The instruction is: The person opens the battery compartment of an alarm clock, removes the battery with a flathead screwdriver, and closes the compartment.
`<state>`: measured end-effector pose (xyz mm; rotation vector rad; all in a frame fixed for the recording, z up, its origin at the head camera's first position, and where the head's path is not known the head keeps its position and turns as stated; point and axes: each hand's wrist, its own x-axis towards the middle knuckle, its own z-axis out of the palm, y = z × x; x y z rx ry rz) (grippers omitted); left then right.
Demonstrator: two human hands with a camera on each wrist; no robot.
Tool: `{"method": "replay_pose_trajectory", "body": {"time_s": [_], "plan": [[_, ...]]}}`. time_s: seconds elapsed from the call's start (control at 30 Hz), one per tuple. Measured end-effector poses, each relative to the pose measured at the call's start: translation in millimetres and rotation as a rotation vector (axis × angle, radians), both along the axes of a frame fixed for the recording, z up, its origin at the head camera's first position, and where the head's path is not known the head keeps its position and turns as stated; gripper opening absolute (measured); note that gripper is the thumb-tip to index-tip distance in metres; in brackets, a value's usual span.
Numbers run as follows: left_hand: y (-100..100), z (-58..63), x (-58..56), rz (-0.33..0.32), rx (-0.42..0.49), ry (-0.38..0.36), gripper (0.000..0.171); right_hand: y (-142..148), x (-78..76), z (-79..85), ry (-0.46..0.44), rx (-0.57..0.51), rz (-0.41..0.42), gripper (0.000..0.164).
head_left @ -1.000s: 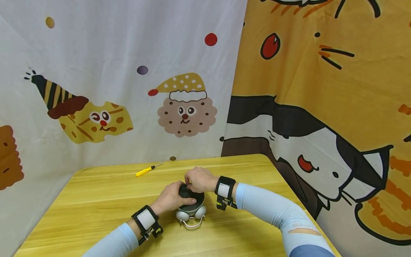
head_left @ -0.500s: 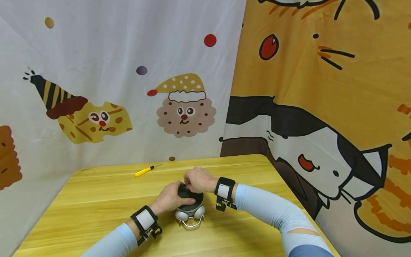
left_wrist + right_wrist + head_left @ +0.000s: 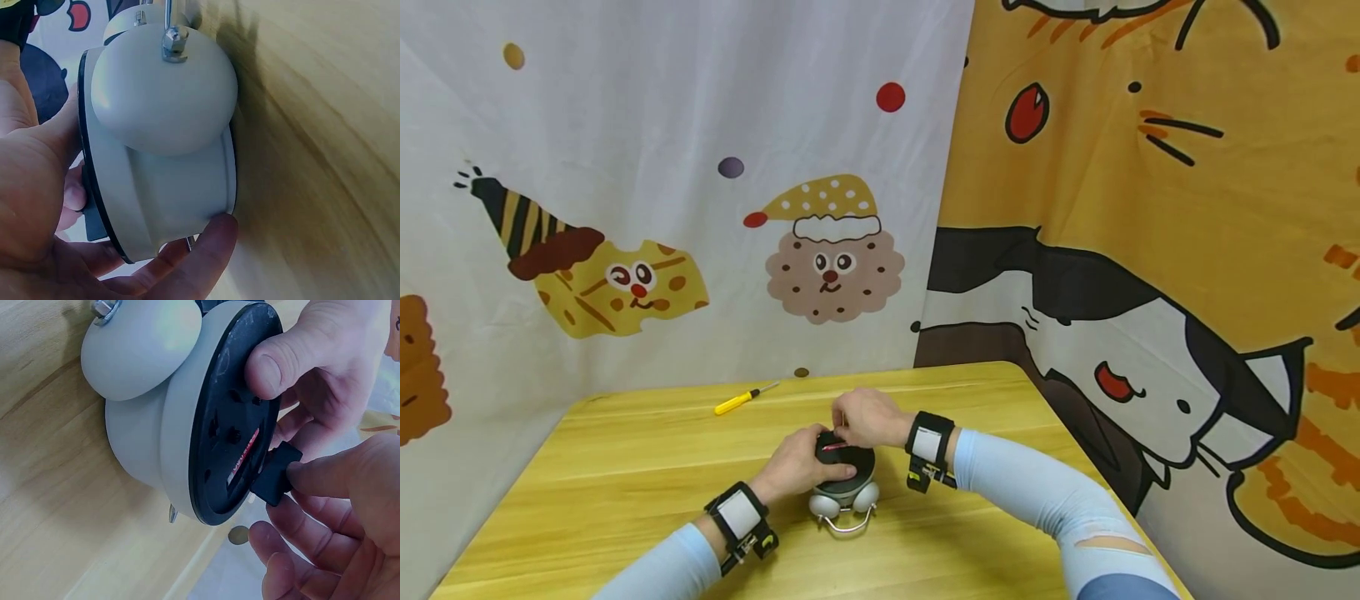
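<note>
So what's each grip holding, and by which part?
Left grip: the clock, round its side, thumb on the back. Right grip: the black cover, pinched at its outer edge.

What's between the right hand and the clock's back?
A small black piece, pinched by the right hand beside the clock's black back; the right wrist view shows it.

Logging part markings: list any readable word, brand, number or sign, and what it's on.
Nothing legible.
Red battery-like strip in the round black back of the pale-grey twin-bell clock: whitish lettering, too blurred.
White square patches on black wrist straps: too small to tell whether printed.
</note>
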<state>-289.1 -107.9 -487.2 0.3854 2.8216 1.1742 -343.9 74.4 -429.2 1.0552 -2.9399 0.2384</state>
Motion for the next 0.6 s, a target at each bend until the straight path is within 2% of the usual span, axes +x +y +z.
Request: {"method": "replay_pose_trajectory", "body": {"time_s": [0.6], "plan": [[1.9, -2.3, -0.7, 0.013, -0.016, 0.006, 0.077, 12.2, -3.6, 8.4, -0.011, -0.089, -0.017, 0.014]]}}
